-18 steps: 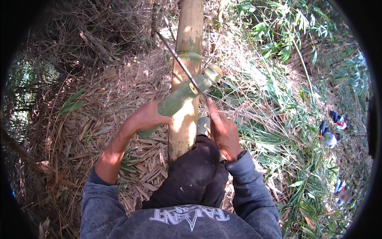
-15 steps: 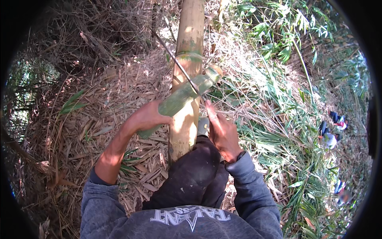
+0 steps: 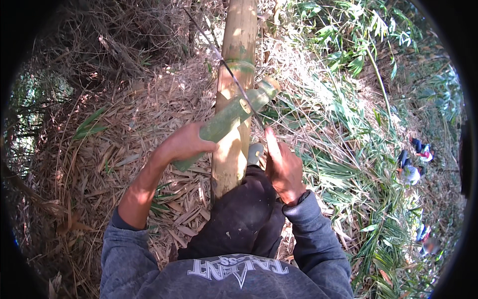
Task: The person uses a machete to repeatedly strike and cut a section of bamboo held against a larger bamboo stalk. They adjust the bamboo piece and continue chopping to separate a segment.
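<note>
While left hand (image 3: 185, 143) clamps the short green bamboo piece (image 3: 226, 120) across the upright bamboo culm (image 3: 233, 99), right hand (image 3: 283, 167) half-open, empty beside it; trimming stage, steadying needed next.

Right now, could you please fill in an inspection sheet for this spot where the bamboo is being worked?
Surface: sloping ground covered in dry leaves and straw.
Job's things: thick bamboo pole running up the picture; a shorter green bamboo piece lies slanted across it.
Clutter: thin twig crossing the pole; loose dry stalks.
Hands: left hand closed in a grip on the green piece's lower end; right hand beside the pole, fingers extended, whether it holds anything cannot be told.
Cables: nothing seen.
Surroundings: green bamboo leaves at right; other people down the slope.
</note>
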Demonstrator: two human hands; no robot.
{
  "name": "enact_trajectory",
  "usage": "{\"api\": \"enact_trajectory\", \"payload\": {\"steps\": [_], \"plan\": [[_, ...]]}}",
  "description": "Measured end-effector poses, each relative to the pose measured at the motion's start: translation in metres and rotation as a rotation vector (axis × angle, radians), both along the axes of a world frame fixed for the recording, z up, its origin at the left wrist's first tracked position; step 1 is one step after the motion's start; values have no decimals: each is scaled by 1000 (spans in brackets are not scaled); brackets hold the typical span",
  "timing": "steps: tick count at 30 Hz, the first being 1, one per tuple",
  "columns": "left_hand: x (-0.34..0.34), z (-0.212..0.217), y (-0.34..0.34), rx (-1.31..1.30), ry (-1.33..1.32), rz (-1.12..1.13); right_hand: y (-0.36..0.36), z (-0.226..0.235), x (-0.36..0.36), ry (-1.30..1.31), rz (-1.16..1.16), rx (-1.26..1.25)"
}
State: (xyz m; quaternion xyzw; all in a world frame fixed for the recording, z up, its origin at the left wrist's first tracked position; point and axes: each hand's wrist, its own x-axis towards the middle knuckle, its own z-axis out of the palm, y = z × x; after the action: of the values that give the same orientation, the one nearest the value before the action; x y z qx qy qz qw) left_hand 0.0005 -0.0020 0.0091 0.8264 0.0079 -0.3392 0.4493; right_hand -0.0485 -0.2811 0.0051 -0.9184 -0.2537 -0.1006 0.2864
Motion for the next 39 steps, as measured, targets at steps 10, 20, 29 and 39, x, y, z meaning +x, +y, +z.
{"api": "enact_trajectory", "payload": {"steps": [10,20,29,39], "plan": [[-4,-3,-4,-5,28,-23,-11,-20,3,162,-23,-59],[-16,-22,14,-12,-105,43,-7,1,3,341,-1,207],[-17,-17,7,7,-117,28,-16,-17,17,346,0,201],[-25,-16,-1,32,-76,76,-3,15,5,871,-88,770]]}}
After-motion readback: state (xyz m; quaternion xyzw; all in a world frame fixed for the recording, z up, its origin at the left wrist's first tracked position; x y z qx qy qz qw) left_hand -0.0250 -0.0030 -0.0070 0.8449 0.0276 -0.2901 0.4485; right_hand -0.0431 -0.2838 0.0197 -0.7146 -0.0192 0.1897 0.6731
